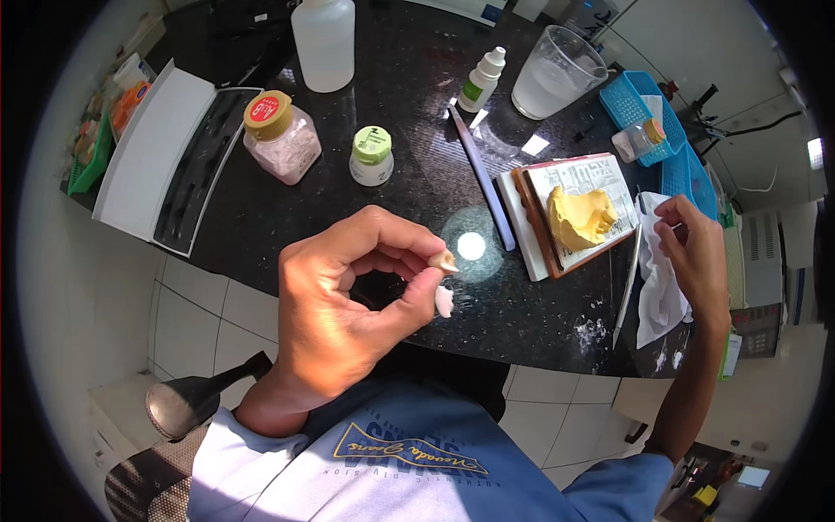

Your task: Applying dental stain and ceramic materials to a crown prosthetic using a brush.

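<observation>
My left hand (348, 304) pinches a small beige, tooth-like piece (442, 261) between thumb and index finger. A small pinkish-white lump (444, 302) lies just below it. At the right, my right hand (696, 252) has curled fingers over a crumpled white cloth (657, 309), beside a long thin metal instrument (624, 296); what the fingertips hold, if anything, is unclear. A yellow molded piece (581, 216) sits on stacked pads and a board (531, 261), with a purple-grey flat spatula (487, 183) alongside.
The dark speckled counter (235, 226) also bears an open box (139, 157), jar of pink powder (280, 148), green-lidded jar (372, 165), white bottle (323, 48), dropper bottle (478, 87), glass of liquid (552, 78) and blue baskets (626, 96). A black lamp (174, 404) stands lower left.
</observation>
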Demonstrator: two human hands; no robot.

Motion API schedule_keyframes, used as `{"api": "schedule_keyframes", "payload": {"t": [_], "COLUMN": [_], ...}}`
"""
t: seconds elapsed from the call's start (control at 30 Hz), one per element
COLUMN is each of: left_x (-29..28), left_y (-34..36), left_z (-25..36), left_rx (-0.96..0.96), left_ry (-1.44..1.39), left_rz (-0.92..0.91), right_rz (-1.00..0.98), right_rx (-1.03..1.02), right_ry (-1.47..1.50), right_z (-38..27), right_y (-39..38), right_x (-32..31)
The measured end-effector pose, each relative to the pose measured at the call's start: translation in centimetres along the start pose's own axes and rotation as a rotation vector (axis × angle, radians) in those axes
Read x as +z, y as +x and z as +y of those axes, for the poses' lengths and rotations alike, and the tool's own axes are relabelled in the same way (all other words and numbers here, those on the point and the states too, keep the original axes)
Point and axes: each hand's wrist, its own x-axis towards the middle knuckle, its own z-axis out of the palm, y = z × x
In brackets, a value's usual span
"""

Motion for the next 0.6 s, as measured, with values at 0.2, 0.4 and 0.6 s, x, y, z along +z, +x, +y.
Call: {"api": "schedule_keyframes", "payload": {"t": [0.2, 0.4, 0.6], "left_x": [-0.8, -0.5, -1.0], "left_y": [-0.2, -0.3, -0.1], "left_z": [-0.2, -0.5, -0.6], "left_rx": [0.003, 0.061, 0.138], "left_ry": [0.039, 0.060, 0.139], "left_rz": [-0.032, 0.004, -0.029], "right_rz": [-0.142, -0.151, -0.080], "right_rx": [0.159, 0.160, 0.187], "right_ry": [-0.213, -0.118, 0.308], "right_z": [0.9, 3.8, 5.2], "right_y": [1.3, 1.8, 1.0], "right_x": [0.6, 1.0, -0.1]}}
